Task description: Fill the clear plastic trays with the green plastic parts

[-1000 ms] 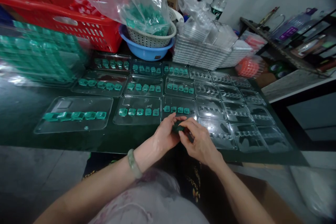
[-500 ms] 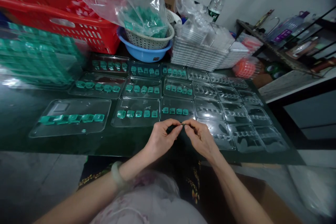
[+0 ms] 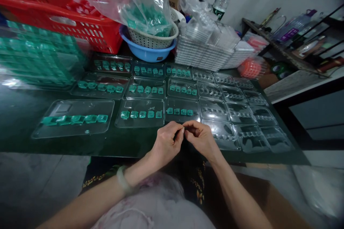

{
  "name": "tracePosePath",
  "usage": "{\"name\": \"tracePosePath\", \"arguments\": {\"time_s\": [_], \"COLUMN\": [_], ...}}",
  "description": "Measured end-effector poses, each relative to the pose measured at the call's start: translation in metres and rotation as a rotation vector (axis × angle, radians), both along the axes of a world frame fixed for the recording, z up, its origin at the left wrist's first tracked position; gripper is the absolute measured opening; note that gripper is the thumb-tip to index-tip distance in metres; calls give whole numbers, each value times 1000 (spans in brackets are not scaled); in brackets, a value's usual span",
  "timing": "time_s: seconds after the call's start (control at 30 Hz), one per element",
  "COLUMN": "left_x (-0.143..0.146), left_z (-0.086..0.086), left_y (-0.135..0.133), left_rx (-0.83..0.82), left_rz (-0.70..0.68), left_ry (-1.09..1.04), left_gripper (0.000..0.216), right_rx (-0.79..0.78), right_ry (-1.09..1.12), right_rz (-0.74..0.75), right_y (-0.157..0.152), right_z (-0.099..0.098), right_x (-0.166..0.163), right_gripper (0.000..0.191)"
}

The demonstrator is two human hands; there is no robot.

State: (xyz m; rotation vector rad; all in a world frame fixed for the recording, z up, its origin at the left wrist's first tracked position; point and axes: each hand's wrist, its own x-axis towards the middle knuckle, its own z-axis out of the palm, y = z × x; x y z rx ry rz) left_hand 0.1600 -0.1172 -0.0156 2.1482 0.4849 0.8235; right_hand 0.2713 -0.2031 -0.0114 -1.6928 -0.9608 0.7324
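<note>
My left hand (image 3: 167, 144) is closed in a pinch, thumb against forefinger, over the front edge of the dark green table. Fingertip to fingertip with it, my right hand (image 3: 202, 139) is pinched too. Whatever sits between the fingers is hidden or too small to name. Just beyond the hands lies a clear plastic tray (image 3: 194, 115) with a row of green translucent pieces (image 3: 176, 111). Left of it, another clear tray (image 3: 139, 123) carries a fuller row of the same pieces. Close to my right hand lies a clear tray (image 3: 225, 144) without green pieces.
Trays with green pieces are stacked at the left (image 3: 34, 57). Behind stand a red basket (image 3: 91, 32), a blue basin (image 3: 149, 54) under a white colander (image 3: 150, 42), and a bag of green pieces (image 3: 147, 18). Stacked clear trays (image 3: 201, 52) and a bottle (image 3: 222, 1) are at the back.
My fingertips have drawn closer together and shifted slightly left. Both hands stay pinched. The trays sit as before, with the view shifted a little.
</note>
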Motion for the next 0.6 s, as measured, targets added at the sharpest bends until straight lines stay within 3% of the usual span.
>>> {"name": "tracePosePath", "arguments": {"time_s": [0.17, 0.3, 0.37, 0.47, 0.53, 0.6], "left_x": [5, 6, 6, 6, 7, 9], "left_z": [-19, -14, -4, 7, 9, 8], "left_y": [-1, 2, 6, 10, 11, 10], "left_rx": [190, 71, -146, -657, -980, -1200], "left_rz": [16, -30, -50, -123, -192, -245], "left_ry": [56, 74, 53, 55, 51, 35], "left_gripper": [17, 19, 18, 19, 21, 21], "right_rx": [4, 3, 8, 16, 46, 92], "right_ry": [-299, -317, -259, -144, -138, -181], "right_rz": [-89, -152, -125, -41, -37, -70], "right_y": [1, -1, -5, -10, -13, -13], "right_z": [-7, -6, 0, 7, 9, 9], "right_x": [-11, -13, -11, -5, -2, -3], "right_gripper": [30, 31, 31, 30, 27, 23]}}
